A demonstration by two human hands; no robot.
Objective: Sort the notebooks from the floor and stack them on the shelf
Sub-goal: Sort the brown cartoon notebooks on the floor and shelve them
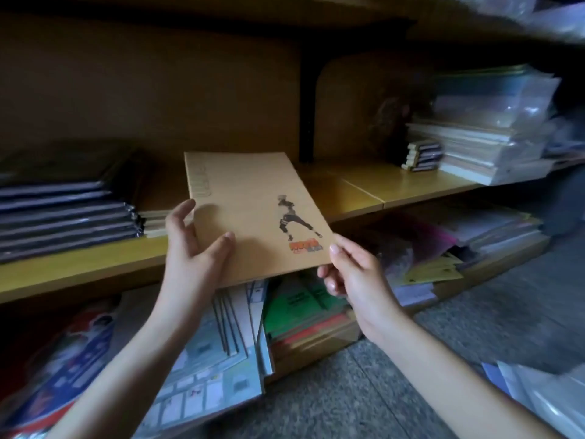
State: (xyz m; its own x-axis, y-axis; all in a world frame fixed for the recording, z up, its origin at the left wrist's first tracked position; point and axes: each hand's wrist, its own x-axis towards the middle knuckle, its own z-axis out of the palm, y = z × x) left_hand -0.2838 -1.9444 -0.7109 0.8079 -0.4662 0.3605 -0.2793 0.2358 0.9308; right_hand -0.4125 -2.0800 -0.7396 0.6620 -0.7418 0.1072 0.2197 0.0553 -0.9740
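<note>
- The long yellow-brown wooden shelf [364,191] takes up most of the view. We judge its bare middle board to be the target, as it is the one open stretch between the piles.
- A tall stack of dark, plastic-wrapped notebooks [63,217] lies flat at the left of that board. A pale stack of wrapped paper goods [487,147] lies at the right. Like seems to be kept with like, which would explain the gap between them.
- A low pile of cream notebooks [155,221] sits just beside the dark stack, and we think the next one may belong there.
- The flat tan card-covered notebook with a printed figure [250,204] is held in the air, tilted, cover up. Its far end is over the board and its near end sticks out past the front edge. We cannot tell whether it touches the wood.
- The left hand [193,248] grips the near left corner, which steadies the long edge so the notebook can slide in.
- The right hand [357,274] pinches the near right corner, which keeps the cover level.
- The left thumb [221,245] lies flat on the cover, and that hand's fingers curl round the notebook's left edge.
- The right thumb [335,251] presses on top and the right fingers [329,280] are folded beneath, so the card sits between them.
</note>
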